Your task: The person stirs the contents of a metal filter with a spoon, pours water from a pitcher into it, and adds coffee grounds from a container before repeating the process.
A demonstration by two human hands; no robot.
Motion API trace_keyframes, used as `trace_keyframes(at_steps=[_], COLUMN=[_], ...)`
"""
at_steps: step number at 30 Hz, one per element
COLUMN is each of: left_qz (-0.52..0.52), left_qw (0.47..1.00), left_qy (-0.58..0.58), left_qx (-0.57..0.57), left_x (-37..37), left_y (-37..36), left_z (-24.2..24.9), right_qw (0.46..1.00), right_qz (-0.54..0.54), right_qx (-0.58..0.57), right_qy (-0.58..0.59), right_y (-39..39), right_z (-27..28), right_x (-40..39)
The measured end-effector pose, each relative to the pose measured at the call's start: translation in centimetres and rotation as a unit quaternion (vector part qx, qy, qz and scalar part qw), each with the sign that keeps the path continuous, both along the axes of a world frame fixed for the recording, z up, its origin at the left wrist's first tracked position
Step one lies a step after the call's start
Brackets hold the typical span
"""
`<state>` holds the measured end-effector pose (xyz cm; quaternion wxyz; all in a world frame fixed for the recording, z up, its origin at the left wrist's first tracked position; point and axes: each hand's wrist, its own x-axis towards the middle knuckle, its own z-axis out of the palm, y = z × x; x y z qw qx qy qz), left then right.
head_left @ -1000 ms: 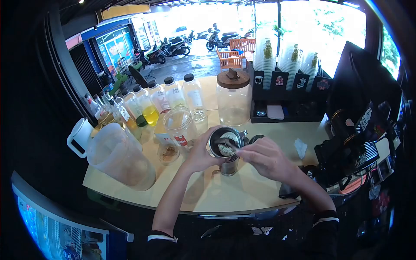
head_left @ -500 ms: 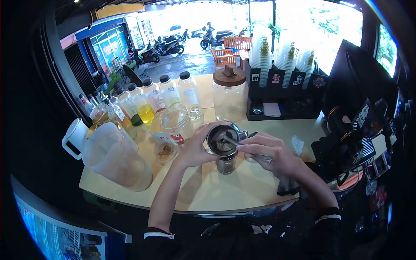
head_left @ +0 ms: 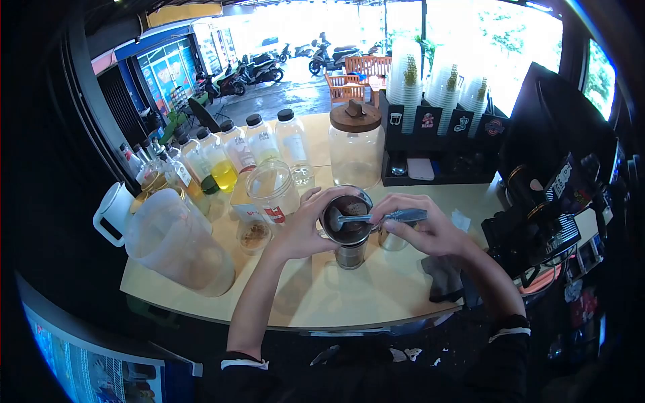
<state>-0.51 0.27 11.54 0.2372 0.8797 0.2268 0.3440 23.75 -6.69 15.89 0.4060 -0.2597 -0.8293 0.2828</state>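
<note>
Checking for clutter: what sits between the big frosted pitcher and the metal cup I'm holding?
In the head view, a small glass of brown powder sits between pitcher and metal cup.

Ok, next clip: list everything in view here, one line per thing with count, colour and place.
metal cup: one, steel, dark contents, held over the counter middle
spoon: one, metal, bowl inside the metal cup
lower cup: one, steel, directly beneath the metal cup
small steel pot: one, right of the lower cup
counter: one, pale yellow
open jar: one, clear, left of the metal cup
lidded jar: one, clear, wooden lid, behind
bottles: a row, count unclear, clear with black caps, back left
pitcher: one, translucent, front left
cup stacks: three, clear, back right
left hand: grips the metal cup
right hand: holds the spoon
</note>
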Motion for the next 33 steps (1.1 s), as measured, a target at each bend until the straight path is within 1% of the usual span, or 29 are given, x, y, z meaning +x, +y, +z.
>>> trace_keyframes(at_steps=[3, 5, 9, 11, 15, 17, 21, 23, 24, 26, 27, 29, 30, 32, 33], left_qz=[0.017, -0.001, 0.031, 0.036, 0.031, 0.017, 0.019, 0.028, 0.027, 0.029, 0.028, 0.029, 0.029, 0.026, 0.026], left_qw=[0.999, 1.000, 0.997, 0.997, 0.998, 0.999, 0.999, 0.999, 0.999, 0.998, 0.998, 0.998, 0.998, 0.998, 0.998], left_qy=[0.024, 0.015, 0.059, 0.061, 0.055, 0.042, 0.041, 0.046, 0.046, 0.051, 0.051, 0.058, 0.058, 0.055, 0.055], left_qx=[0.012, 0.014, 0.032, 0.019, 0.022, 0.018, 0.009, 0.005, 0.005, 0.000, 0.000, 0.000, 0.000, 0.007, 0.008], left_x=[-0.2, -0.1, -0.2, -0.3, 0.0, -0.1, -0.1, -0.1, -0.1, -0.1, 0.0, 0.0, 0.1, 0.1, 0.1], left_y=[-0.1, 0.0, -0.3, -0.3, -0.1, 0.2, 0.2, 0.1, 0.1, 0.2, 0.2, 0.1, 0.1, 0.1, 0.2], left_z=[0.1, -0.2, 0.3, 0.5, 0.3, 0.1, 0.1, 0.1, 0.1, 0.0, 0.0, 0.2, 0.1, 0.1, 0.2], right_qw=[0.999, 0.995, 0.993, 0.981, 0.984, 0.995, 0.995, 0.997, 0.997, 0.995, 0.995, 0.999, 0.999, 0.997, 0.997], right_qz=[0.018, 0.037, 0.034, 0.049, 0.017, 0.033, 0.018, -0.009, -0.010, -0.008, -0.009, -0.006, -0.006, -0.010, -0.011], right_qx=[-0.021, -0.094, -0.111, -0.184, -0.172, -0.098, -0.099, 0.049, 0.049, -0.015, -0.015, 0.008, 0.009, -0.040, -0.040], right_qy=[-0.024, -0.006, 0.015, 0.026, 0.033, -0.009, 0.018, -0.058, -0.058, -0.099, -0.098, -0.050, -0.050, -0.066, -0.066], right_y=[0.7, 0.9, 1.0, 1.6, 1.4, 1.7, 1.4, 1.4, 1.3, 1.0, 1.1, 1.3, 1.2, 0.9, 1.0], right_z=[0.0, 0.1, 0.5, 0.1, 0.5, 0.4, 0.8, 0.9, 1.1, 1.4, 1.3, 1.1, 1.1, 1.2, 1.1], right_x=[0.2, 0.5, 0.1, 0.8, 0.5, 0.8, 0.7, 0.7, 0.7, 0.7, 0.8, 0.9, 0.9, 0.8, 0.9])
